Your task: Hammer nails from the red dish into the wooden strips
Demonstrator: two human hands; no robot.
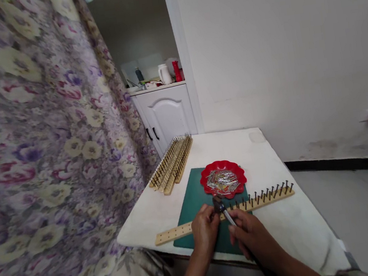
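A long wooden strip point(173, 232) lies across a green mat point(196, 196) on a white table point(265, 153). Its right half carries a row of dark nails point(268, 193) standing upright. My right hand point(250, 234) is closed around the handle of a small hammer point(223, 210), whose head sits just above the strip near its middle. My left hand point(204, 228) is pinched at the strip right beside the hammer head; what the fingers hold is too small to name. A red scalloped dish point(223, 179) of loose shiny nails sits on the mat just behind the strip.
Several more nail-studded wooden strips point(172, 163) are stacked at the table's far left. A flowered curtain point(40, 145) hangs close on the left. Behind it stands a white cabinet point(166, 113) with bottles and a jug on top. A pale wall runs along the right.
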